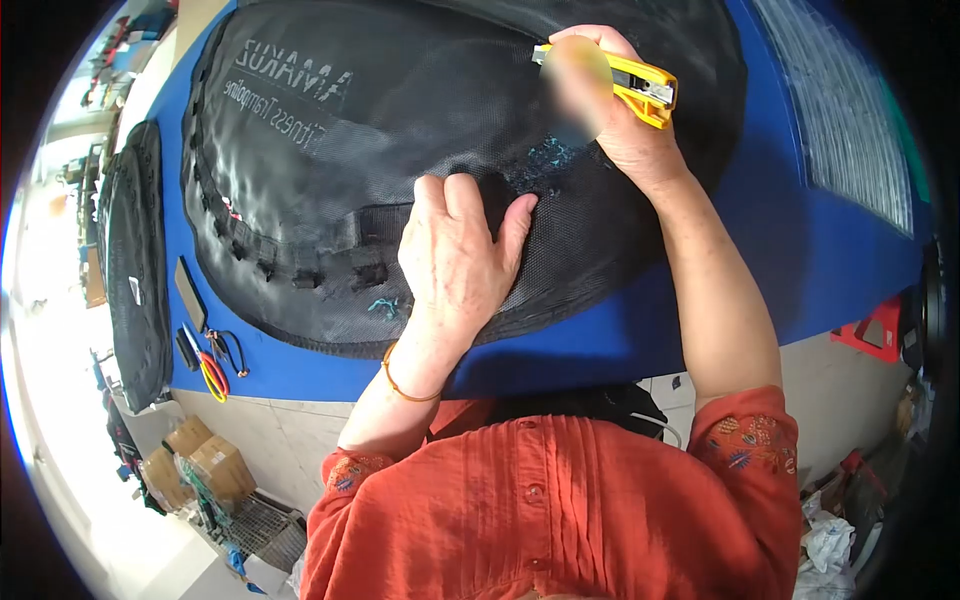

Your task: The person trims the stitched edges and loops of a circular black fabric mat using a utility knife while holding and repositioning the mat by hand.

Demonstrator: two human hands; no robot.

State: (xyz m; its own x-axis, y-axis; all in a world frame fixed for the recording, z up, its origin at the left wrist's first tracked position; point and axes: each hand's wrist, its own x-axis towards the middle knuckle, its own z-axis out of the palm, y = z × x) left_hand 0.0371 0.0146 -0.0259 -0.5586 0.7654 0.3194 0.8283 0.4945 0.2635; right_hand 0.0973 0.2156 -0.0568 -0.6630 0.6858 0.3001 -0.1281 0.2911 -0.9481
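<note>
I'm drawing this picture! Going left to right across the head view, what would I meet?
Black bundle → red-and-yellow-handled tool → left hand → right hand → see-through plastic.

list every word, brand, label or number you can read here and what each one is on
"AMAKUZ" (likely; worn, runs backwards): on the black mesh sheet
"Fitness Trampoline" (also backwards): on the same sheet, below the first line
Too small to read: any print on the white tag of the dark folded item at left
Nothing readable on the yellow cutter or the cardboard boxes
</note>
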